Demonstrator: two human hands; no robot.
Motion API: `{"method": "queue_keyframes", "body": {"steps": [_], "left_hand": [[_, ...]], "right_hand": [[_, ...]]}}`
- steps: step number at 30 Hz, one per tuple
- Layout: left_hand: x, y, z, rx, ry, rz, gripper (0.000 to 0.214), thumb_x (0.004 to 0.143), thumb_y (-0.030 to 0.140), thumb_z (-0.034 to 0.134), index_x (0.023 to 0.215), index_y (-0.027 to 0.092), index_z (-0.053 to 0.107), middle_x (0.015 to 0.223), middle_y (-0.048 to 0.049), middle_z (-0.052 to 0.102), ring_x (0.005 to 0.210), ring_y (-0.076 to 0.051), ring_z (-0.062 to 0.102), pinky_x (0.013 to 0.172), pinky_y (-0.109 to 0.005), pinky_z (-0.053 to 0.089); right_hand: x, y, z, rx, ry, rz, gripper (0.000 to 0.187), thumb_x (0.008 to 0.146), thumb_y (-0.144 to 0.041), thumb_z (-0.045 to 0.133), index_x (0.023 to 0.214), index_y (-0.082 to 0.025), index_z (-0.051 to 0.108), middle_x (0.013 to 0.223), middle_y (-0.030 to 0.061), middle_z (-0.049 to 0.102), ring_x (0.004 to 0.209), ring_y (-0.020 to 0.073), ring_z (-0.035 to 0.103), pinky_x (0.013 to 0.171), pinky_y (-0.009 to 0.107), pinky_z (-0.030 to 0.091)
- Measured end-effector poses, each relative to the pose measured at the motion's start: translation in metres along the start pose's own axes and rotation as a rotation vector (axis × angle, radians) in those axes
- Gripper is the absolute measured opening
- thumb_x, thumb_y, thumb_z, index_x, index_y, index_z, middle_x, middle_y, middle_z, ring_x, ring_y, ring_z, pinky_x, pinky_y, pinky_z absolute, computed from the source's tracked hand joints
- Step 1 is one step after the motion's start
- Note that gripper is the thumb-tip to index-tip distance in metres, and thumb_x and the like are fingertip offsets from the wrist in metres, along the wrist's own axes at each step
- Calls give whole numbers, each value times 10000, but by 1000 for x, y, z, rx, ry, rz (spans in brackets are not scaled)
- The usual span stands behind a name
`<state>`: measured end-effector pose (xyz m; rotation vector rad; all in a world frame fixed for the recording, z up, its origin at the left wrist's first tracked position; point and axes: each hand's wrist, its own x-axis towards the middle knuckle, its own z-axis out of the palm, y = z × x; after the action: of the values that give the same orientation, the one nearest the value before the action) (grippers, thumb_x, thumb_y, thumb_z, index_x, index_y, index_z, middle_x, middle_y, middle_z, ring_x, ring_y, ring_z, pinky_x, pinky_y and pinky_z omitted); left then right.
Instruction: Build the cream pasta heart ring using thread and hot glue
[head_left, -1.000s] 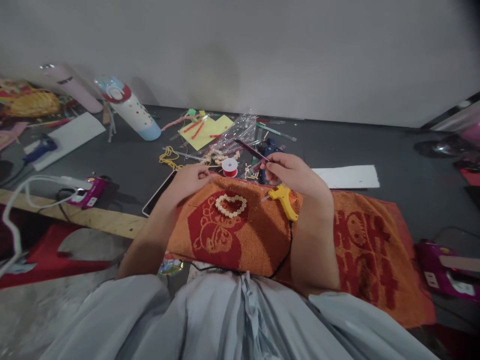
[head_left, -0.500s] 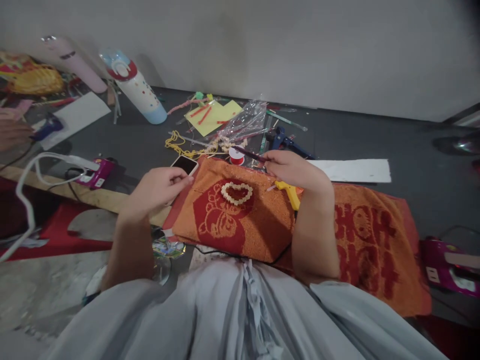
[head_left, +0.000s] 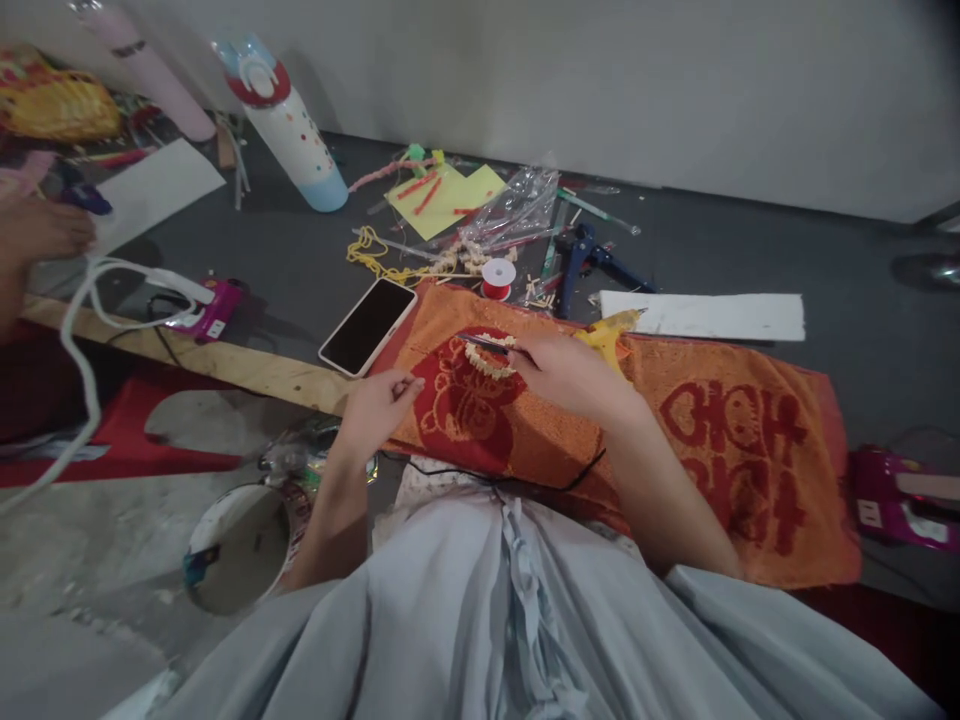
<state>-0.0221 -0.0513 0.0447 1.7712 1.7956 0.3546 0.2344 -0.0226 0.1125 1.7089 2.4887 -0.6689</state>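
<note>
My right hand point(head_left: 559, 375) grips a pair of slim dark tweezers point(head_left: 486, 344), their tips pointing left over a cream, bumpy heart-shaped ring point(head_left: 487, 368). The ring lies on an orange and red towel point(head_left: 555, 430), partly hidden behind my right fingers. At the towel's left edge my left hand point(head_left: 382, 405) is closed, thumb and fingertips pinched together; whatever they hold, if anything, is too small to see. A phone with a dark screen point(head_left: 369, 327) rests just beyond my left hand. Behind my right wrist lies a yellow tool point(head_left: 611, 335), partly covered.
Beyond the towel are a red spool point(head_left: 497, 279), blue pliers-like cutter point(head_left: 592, 265), yellow cord point(head_left: 371, 258), yellow paper point(head_left: 442, 205) and a white strip point(head_left: 705, 316). A bottle point(head_left: 296, 140) stands at back left. Another person's hand point(head_left: 41, 225) works at far left.
My right hand has brought the tweezers left and down to the heart-shaped ring. My left hand has come off the phone to the towel's edge. The view has shifted slightly.
</note>
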Motion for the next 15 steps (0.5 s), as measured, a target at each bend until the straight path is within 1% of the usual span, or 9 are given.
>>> {"method": "queue_keyframes", "body": {"steps": [3, 7, 10, 12, 13, 15], "left_hand": [[-3, -4, 7, -20, -4, 16, 332, 865, 464, 490, 804, 178, 647, 616, 7, 553, 587, -143, 489, 588, -271, 332], [-5, -8, 12, -13, -24, 11, 316, 876, 448, 493, 854, 182, 661, 694, -12, 623, 622, -145, 531, 603, -268, 354], [-9, -9, 12, -3, -16, 15, 304, 883, 435, 490, 860, 186, 663, 722, -24, 656, 650, -156, 564, 615, -267, 379], [-12, -11, 10, -11, -17, 10, 347, 908, 446, 448, 851, 183, 668, 725, -37, 670, 659, -165, 581, 624, -274, 397], [-13, -12, 9, -40, -25, -9, 387, 924, 464, 417, 854, 180, 671, 726, -44, 675, 654, -168, 588, 623, -277, 409], [-16, -14, 6, -175, -69, -90, 471, 948, 514, 356, 898, 168, 672, 728, -54, 681, 626, -167, 602, 606, -278, 441]], "right_hand": [[-7, -12, 25, 39, -29, 62, 331, 1005, -304, 331, 1028, -167, 632, 1022, 139, 742, 905, 261, 685, 670, 306, 362], [-11, -29, 52, 41, -65, 156, 325, 1015, -312, 314, 1092, -181, 602, 996, 130, 749, 898, 272, 713, 676, 306, 406], [-12, -37, 65, -12, -76, 190, 344, 1016, -308, 289, 1120, -175, 588, 988, 142, 748, 893, 284, 726, 682, 313, 440], [-12, -39, 71, -47, -77, 193, 353, 1015, -296, 276, 1144, -163, 576, 993, 154, 746, 906, 289, 729, 687, 316, 458], [-13, -39, 73, -58, -77, 193, 355, 1015, -295, 272, 1147, -157, 572, 989, 159, 746, 908, 291, 730, 689, 317, 465], [-13, -38, 78, -69, -75, 196, 357, 1016, -298, 270, 1137, -149, 570, 976, 162, 746, 899, 297, 732, 692, 324, 475]]}}
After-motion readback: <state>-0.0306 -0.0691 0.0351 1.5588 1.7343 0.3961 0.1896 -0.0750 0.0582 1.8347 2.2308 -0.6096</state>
